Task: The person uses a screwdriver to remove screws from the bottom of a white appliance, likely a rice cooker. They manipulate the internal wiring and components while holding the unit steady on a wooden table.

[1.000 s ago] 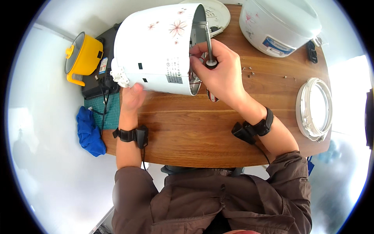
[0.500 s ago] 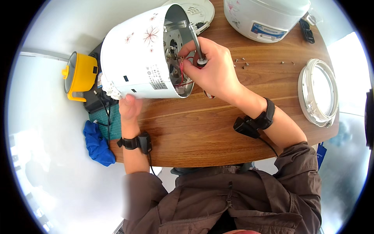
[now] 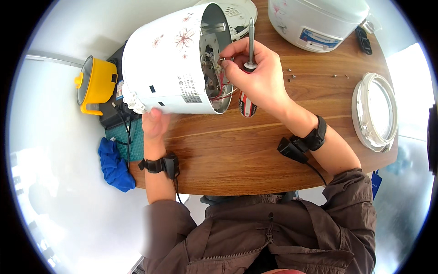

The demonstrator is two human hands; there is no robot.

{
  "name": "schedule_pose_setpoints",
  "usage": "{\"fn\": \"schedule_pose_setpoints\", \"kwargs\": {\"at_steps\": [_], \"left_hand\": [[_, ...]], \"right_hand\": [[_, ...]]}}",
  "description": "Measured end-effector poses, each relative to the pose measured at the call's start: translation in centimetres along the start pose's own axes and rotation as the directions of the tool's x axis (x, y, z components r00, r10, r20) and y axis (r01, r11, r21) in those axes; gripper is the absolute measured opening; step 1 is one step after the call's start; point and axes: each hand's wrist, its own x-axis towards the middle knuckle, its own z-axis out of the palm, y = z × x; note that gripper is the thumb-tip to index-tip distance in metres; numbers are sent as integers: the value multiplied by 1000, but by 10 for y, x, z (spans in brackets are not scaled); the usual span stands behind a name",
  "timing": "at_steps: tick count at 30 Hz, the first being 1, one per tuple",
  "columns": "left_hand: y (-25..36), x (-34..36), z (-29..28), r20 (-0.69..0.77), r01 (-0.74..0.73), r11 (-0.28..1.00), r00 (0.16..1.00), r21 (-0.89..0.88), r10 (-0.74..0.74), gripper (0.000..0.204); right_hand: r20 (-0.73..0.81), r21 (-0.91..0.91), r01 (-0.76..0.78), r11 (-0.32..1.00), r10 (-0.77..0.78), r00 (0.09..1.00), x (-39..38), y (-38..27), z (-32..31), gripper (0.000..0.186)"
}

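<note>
A white rice cooker body (image 3: 169, 59) with a flower print lies tilted on its side, its open bottom facing right. Inside it, metal parts and red wires (image 3: 222, 93) show. My left hand (image 3: 155, 123) grips the cooker's lower left edge; most of its fingers are hidden behind the shell. At the opening, my right hand (image 3: 262, 73) is closed around a screwdriver (image 3: 251, 39), shaft pointing away from me, its red, white and black handle below the palm. Thumb and forefinger also pinch a tiny metal piece, perhaps a screw.
Several small screws (image 3: 335, 76) lie on the wooden table (image 3: 255, 155). A round vented cover (image 3: 239, 13) and another rice cooker (image 3: 315, 23) stand at the back. On the right is a white ring-shaped lid (image 3: 375, 112). A yellow pot (image 3: 98, 84) and blue cloth (image 3: 114, 166) are left.
My right hand has drawn back from inside the cooker, up and right, pinching the tiny piece. The screwdriver has swung more upright, and the cooker has shifted slightly right.
</note>
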Motion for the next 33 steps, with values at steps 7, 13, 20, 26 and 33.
{"fn": "schedule_pose_setpoints", "kwargs": {"at_steps": [7, 13, 20, 26, 33], "left_hand": [[2, 0, 1, -2, 16, 999, 1000, 52, -16, 85], [-7, -7, -17, -46, 30, 1000, 998, -6, -30, 83], [-6, 0, -6, -44, 19, 999, 999, -27, -20, 84], [-6, 5, 0, -56, -15, 999, 998, 32, 16, 86], [3, 11, 15, -46, -18, 997, 999, 74, 22, 85]], "right_hand": [[50, -338, 132, 932, -123, 991, 6, -14, -8, 14], [-30, -382, 116, 917, -138, 990, 10, -1, -14, 17], [-3, -636, 177, 751, -231, 973, 11, -13, -28, 18], [-118, -256, -197, 947, 172, 978, 8, -15, -30, 23], [-22, -672, 199, 713, -288, 957, 1, -4, -38, 15]]}}
